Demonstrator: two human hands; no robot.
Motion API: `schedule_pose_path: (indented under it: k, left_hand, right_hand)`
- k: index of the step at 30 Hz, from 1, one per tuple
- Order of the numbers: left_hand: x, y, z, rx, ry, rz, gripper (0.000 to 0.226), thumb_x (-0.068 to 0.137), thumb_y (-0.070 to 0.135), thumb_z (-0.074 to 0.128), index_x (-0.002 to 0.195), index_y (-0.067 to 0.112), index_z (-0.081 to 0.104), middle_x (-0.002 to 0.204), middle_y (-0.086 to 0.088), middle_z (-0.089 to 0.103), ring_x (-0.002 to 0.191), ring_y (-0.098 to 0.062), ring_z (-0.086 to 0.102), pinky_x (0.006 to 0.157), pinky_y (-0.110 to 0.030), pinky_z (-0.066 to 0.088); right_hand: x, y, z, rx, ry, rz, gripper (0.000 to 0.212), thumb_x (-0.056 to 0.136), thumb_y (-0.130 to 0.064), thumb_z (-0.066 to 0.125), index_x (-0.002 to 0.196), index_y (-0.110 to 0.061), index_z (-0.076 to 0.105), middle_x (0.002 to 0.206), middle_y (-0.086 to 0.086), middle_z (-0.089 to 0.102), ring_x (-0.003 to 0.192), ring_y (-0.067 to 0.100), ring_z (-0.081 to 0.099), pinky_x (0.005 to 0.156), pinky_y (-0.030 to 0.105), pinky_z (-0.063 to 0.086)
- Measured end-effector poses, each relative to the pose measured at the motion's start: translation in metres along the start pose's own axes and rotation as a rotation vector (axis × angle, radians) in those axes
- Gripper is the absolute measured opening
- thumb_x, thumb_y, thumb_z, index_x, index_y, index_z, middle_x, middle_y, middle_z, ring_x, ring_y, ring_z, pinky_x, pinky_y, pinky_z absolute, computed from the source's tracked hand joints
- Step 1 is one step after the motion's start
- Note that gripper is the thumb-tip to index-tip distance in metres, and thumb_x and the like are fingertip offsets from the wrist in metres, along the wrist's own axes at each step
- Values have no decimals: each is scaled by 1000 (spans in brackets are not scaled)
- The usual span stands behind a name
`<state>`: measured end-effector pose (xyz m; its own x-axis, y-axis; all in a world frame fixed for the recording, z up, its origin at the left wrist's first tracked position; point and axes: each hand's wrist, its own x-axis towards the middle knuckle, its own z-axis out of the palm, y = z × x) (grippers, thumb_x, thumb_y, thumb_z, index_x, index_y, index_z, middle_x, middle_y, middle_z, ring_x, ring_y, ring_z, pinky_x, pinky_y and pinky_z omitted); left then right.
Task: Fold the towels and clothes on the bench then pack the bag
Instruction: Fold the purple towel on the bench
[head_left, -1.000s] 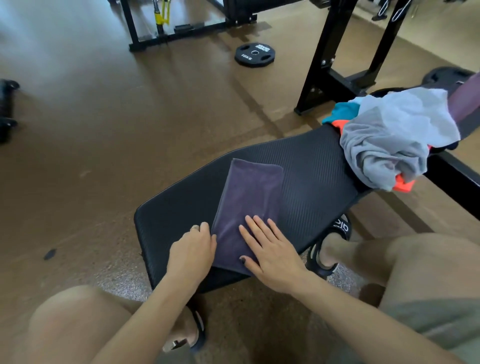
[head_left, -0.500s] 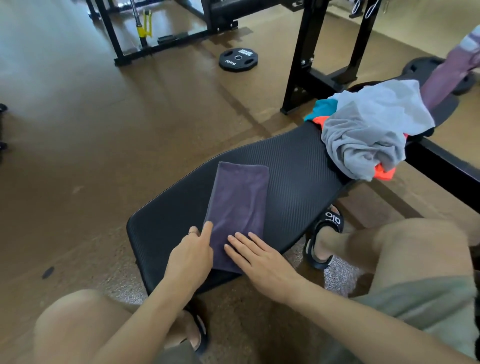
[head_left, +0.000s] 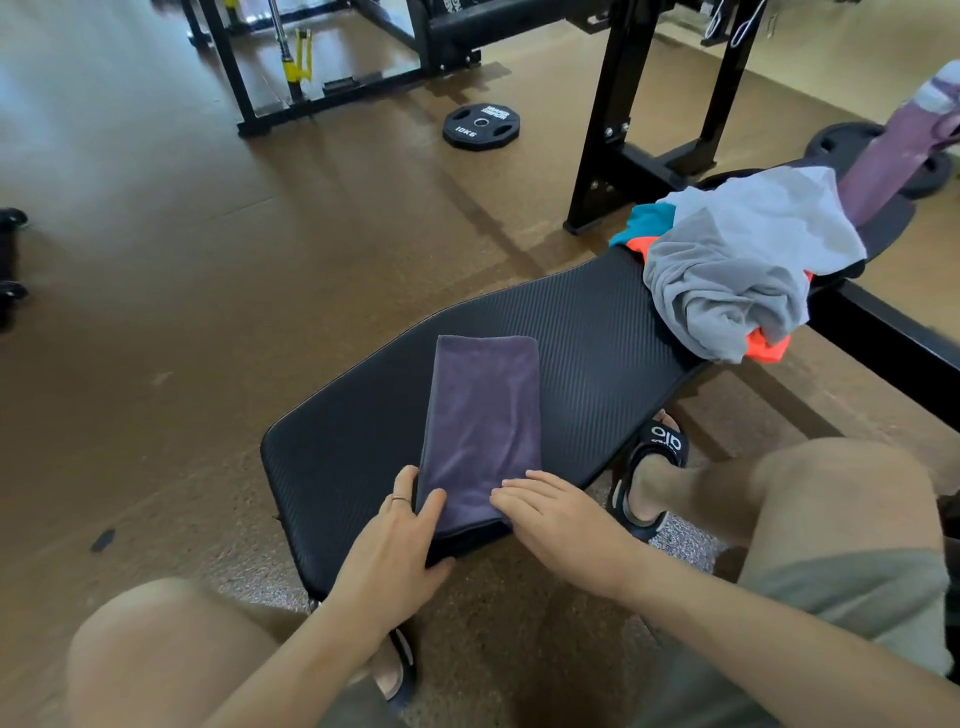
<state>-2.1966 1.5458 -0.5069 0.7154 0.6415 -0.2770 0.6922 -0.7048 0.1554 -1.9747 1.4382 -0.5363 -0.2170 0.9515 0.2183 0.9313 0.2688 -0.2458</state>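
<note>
Purple and soft, the folded towel (head_left: 480, 431) lies flat on the tabletop (head_left: 587, 343), looks light and floppy, best lifted by its near corners, where the left hand (head_left: 395, 540) and right hand (head_left: 563, 519) rest with a loose, flat grip.

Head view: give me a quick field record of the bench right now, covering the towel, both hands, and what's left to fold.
towel: purple towel, folded into a narrow strip, flat on the bench
left hand: fingers at the towel's near left corner
right hand: fingers flat on the towel's near right corner
unfolded: grey garment heaped over orange and teal clothes at the bench's far end
bag: not in view
floor: weight plate beyond the bench
</note>
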Motion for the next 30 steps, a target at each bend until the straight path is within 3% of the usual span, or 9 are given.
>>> schedule_pose_path:
  k: [3, 5, 8, 12, 15, 19, 23, 26, 30]
  left_hand:
    - [-1, -5, 4, 148, 122, 130, 49, 80, 34, 74, 124, 22, 56, 147, -18, 48, 96, -25, 67, 71, -32, 56]
    - [-1, -10, 3, 204, 231, 261, 31, 83, 30, 67, 113, 22, 66, 132, -11, 63, 91, -23, 69, 69, -32, 56]
    - [1, -16, -4, 209, 317, 407, 30, 92, 30, 43, 107, 24, 69, 118, 3, 67, 89, -16, 68, 69, -30, 54]
    - [8, -25, -17, 193, 305, 490, 29, 98, 31, 40, 107, 26, 67, 103, 11, 71, 83, -12, 66, 71, -29, 54]
    - [16, -28, -26, 158, 261, 489, 31, 100, 37, 39, 103, 28, 68, 93, 14, 72, 80, -10, 67, 71, -27, 53]
    - [20, -29, -36, -128, 133, 274, 29, 103, 54, 35, 98, 38, 59, 86, 17, 66, 79, -4, 62, 69, -24, 48]
    - [35, -19, -36, -528, 101, 16, 26, 104, 43, 48, 79, 35, 54, 75, 13, 65, 72, -4, 64, 65, -25, 51]
    - [48, -12, -30, -603, 120, -113, 33, 104, 44, 48, 77, 28, 58, 73, 9, 65, 67, -10, 63, 66, -35, 54]
    - [58, -11, -19, -603, 92, -230, 40, 104, 47, 46, 77, 20, 59, 72, 4, 65, 68, -17, 63, 69, -43, 55]
  right_hand:
    - [-8, 3, -10, 74, 5, 24, 34, 98, -18, 60, 131, -15, 61, 130, 2, 68, 124, 14, 61, 114, 34, 43]
    - [-13, 6, -17, 93, 24, 26, 32, 99, -20, 57, 129, -15, 63, 128, 1, 69, 122, 13, 62, 112, 34, 44]
    - [-22, 14, -25, 99, -3, 38, 35, 100, -28, 47, 130, -17, 62, 130, -4, 67, 124, 10, 59, 116, 29, 38]
    - [-27, 25, -26, 40, -126, 22, 39, 93, -28, 61, 132, -23, 61, 135, -7, 64, 130, 10, 54, 118, 31, 34]
    - [-20, 25, -32, 138, -110, 105, 27, 94, -28, 55, 118, -26, 67, 118, -12, 70, 115, 7, 60, 109, 32, 44]
    - [-6, 23, -45, 591, -105, 525, 13, 101, -30, 56, 92, -35, 63, 80, -12, 64, 72, 5, 58, 67, 29, 44]
    - [14, 22, -48, 697, -94, 762, 24, 106, -36, 48, 83, -33, 56, 74, -13, 58, 68, 1, 52, 58, 20, 35]
    - [28, 20, -42, 649, -56, 856, 23, 107, -38, 43, 89, -31, 55, 87, -14, 63, 79, 1, 58, 57, 20, 36]
    - [38, 18, -32, 414, -56, 906, 30, 107, -44, 39, 84, -27, 46, 78, -10, 59, 69, 9, 56, 52, 25, 34]
